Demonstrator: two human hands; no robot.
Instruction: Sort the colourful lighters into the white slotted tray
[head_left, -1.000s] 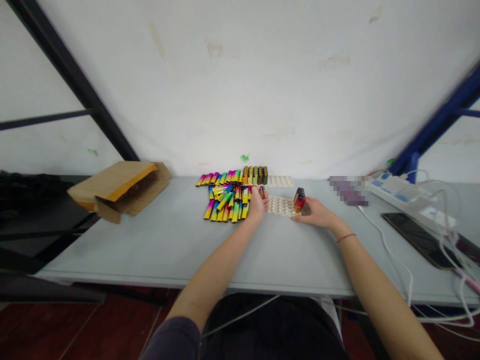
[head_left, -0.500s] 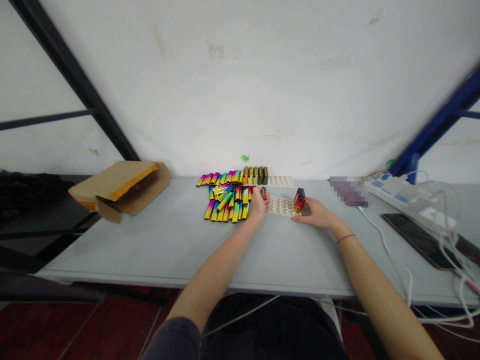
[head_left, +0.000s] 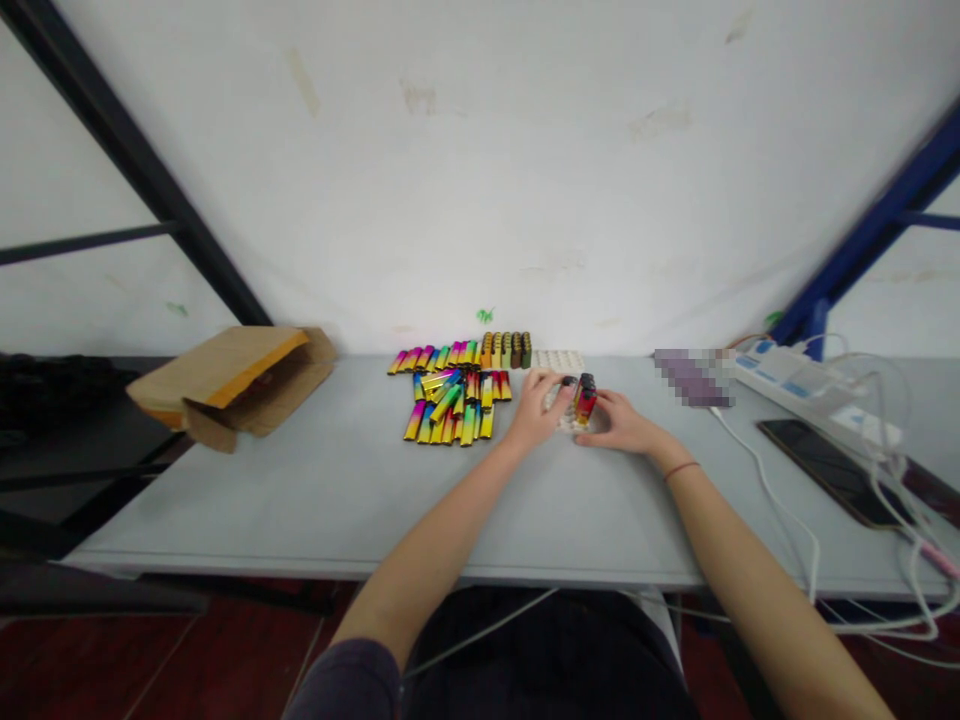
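On the grey counter [head_left: 300, 500], a heap of rainbow-coloured lighters [head_left: 450, 410] lies at nine o'clock from a white moulded tray [head_left: 568, 417]. The right hand [head_left: 626, 425] grasps upright lighters [head_left: 586, 398] on that tray at one o'clock from the left hand [head_left: 536, 410], which curls just beside them, its grip impossible to tell.

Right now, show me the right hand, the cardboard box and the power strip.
right hand [head_left: 624, 427], head view, on the back of the hand
cardboard box [head_left: 238, 366], head view, on the top flap
power strip [head_left: 787, 372], head view, on the white casing
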